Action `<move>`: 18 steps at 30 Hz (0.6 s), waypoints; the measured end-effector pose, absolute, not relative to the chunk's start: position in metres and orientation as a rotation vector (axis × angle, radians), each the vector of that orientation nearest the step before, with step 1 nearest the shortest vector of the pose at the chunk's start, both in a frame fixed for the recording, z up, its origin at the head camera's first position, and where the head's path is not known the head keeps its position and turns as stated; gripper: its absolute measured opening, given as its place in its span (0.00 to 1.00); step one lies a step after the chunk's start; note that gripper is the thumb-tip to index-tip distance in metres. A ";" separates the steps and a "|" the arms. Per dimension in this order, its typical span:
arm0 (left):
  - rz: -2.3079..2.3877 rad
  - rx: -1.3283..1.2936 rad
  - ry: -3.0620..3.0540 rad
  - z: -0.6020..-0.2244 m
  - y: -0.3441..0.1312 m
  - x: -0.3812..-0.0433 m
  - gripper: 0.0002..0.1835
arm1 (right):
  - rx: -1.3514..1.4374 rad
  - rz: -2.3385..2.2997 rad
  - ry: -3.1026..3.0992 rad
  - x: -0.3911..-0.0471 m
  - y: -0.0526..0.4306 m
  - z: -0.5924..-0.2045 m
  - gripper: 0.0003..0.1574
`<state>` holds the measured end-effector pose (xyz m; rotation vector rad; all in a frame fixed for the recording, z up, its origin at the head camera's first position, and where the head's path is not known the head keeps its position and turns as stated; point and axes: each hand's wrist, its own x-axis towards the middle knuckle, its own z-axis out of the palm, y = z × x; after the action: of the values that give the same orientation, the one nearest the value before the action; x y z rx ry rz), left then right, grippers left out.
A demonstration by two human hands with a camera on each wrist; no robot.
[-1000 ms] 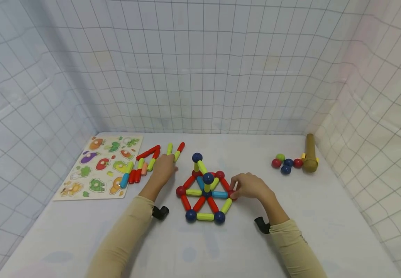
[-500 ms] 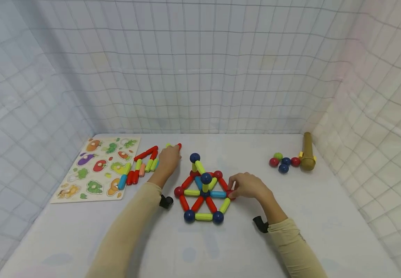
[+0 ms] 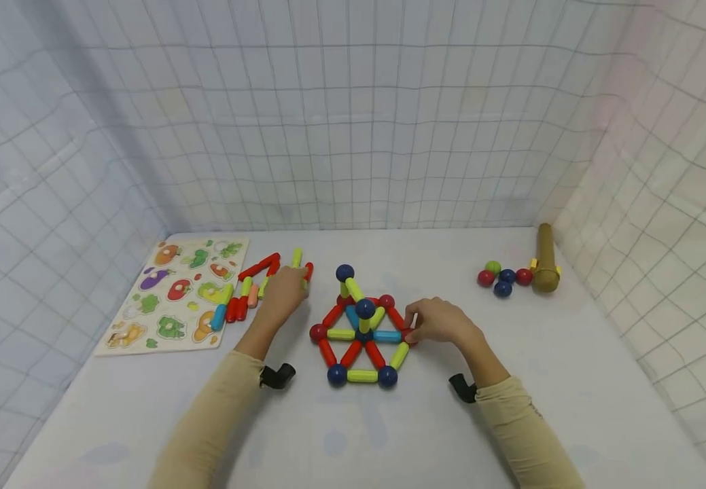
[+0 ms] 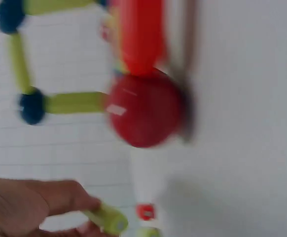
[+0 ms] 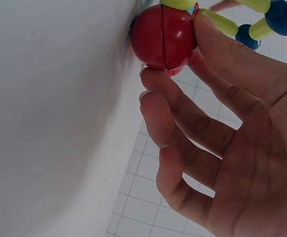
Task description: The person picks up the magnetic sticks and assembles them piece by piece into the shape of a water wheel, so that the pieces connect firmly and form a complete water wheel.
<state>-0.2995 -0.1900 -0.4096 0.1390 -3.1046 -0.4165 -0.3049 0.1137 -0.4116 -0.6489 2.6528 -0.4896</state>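
My left hand [image 3: 285,293] is at the loose magnetic rods left of the ball-and-rod structure. In the left wrist view its thumb and fingers pinch a yellow-green magnetic rod [image 4: 109,219]. A red rod [image 3: 309,272] and another yellow-green rod [image 3: 297,257] show just beyond that hand. My right hand [image 3: 444,319] holds the red ball [image 5: 163,37] at the structure's right corner between thumb and fingers. The structure is a flat hexagon with spokes. Two upright rods on it carry blue balls [image 3: 345,273], joined by a yellow-green rod [image 3: 355,290].
A vegetable puzzle board [image 3: 169,299] lies at the left, with several loose rods [image 3: 242,309] by its right edge. At the back right, several loose balls [image 3: 503,288] sit beside an olive-coloured cylindrical piece [image 3: 545,261]. Grid-patterned cloth walls [image 3: 353,136] enclose the table.
My left hand moved out over the far rods, then back left and nearer. The red-ended rod there has shifted slightly left and nearer. My right hand stays on the red ball.
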 end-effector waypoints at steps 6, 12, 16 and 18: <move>-0.964 -0.120 -2.877 -0.379 -0.187 -0.252 0.17 | -0.660 -0.501 2.656 -0.305 0.113 -0.413 0.09; -1.092 -0.248 -2.785 -0.366 -0.173 -0.233 0.15 | -0.657 -0.492 2.660 -0.304 0.114 -0.411 0.09; -1.107 -0.294 -2.783 -0.365 -0.165 -0.233 0.13 | -0.653 -0.492 2.659 -0.303 0.114 -0.411 0.09; -1.115 -0.303 -2.792 -0.366 -0.164 -0.234 0.13 | -0.649 -0.494 2.652 -0.302 0.113 -0.410 0.09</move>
<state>-0.2343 -0.1643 -0.3660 -0.3033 -2.7917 -1.1149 -0.3024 0.1129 -0.4102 -0.6493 2.6522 -0.4936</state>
